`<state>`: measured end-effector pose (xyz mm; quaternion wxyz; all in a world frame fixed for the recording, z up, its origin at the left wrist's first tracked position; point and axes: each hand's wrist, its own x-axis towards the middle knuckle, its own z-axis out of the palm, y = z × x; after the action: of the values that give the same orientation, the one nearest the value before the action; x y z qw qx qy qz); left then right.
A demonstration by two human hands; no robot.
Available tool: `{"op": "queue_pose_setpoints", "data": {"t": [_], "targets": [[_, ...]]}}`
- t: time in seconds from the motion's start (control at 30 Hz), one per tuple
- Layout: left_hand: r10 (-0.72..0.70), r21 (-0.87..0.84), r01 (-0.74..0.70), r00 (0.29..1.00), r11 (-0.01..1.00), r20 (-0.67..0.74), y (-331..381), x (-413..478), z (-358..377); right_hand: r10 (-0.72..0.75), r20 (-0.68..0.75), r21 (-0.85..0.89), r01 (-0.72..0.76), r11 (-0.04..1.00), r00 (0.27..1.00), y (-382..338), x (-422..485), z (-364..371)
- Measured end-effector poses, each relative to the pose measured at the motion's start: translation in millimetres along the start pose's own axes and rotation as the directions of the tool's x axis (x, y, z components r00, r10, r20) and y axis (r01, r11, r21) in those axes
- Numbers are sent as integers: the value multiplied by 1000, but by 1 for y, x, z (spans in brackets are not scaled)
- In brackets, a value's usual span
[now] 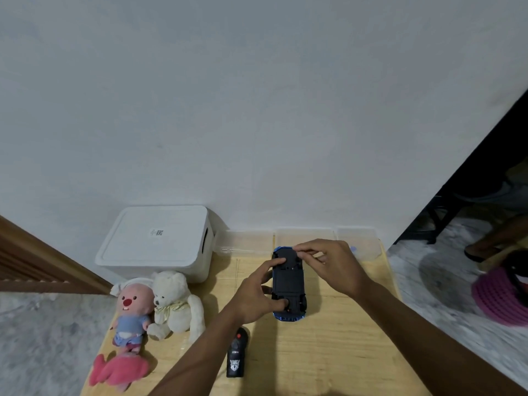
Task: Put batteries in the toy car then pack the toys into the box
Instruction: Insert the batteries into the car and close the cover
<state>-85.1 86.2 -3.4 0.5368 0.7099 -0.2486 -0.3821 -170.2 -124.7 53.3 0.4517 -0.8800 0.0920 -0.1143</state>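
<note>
Blue toy car (pixel 289 284) with a black plastic underside lies upside down on my light wooden bench (pixel 328 347), wheels up, toward the far edge and a little right of the middle. My left hand (pixel 257 295) grips it from the left: the fingers curl over the chassis, with the thumb pressed near the wheel at the end closer to me. My right hand (pixel 328 264) is at the car's far end, its fingertips pinched together over the underside near the far wheel; I cannot tell whether they have anything small between them.

At the far left corner of the bench sits a white plastic storage box (pixel 155 241) with its lid on and a small label on top. Along the far edge to its right stand clear plastic containers (pixel 305 237), just behind the car. In front of the box, by the left edge, a cream teddy bear (pixel 174 304) sits upright, touching a pink plush doll in a blue outfit (pixel 132 315) on its left. A pink stuffed toy (pixel 118 371) lies at the doll's feet near the bench's left edge. A black remote control with a red button (pixel 236 354) lies on the bench near me, just right of my left forearm.
</note>
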Motion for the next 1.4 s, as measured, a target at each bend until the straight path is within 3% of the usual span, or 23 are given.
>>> {"op": "queue_pose_setpoints", "data": {"t": [0.2,0.63,0.8,1.4], "targets": [[-7,7,7,1000,1000,1,-1,0,1,72,-80,90,-64,994,994,-3,4,4],[-9,23,9,1000,1000,2,-1,-1,-1,87,-55,36,-85,996,995,-3,3,5],[-1,16,1,1000,1000,2,1,-2,0,71,-47,123,-65,990,996,-5,4,8],[-5,2,5,1000,1000,1,6,3,1,-73,18,-82,74,994,997,-8,-2,8]]}}
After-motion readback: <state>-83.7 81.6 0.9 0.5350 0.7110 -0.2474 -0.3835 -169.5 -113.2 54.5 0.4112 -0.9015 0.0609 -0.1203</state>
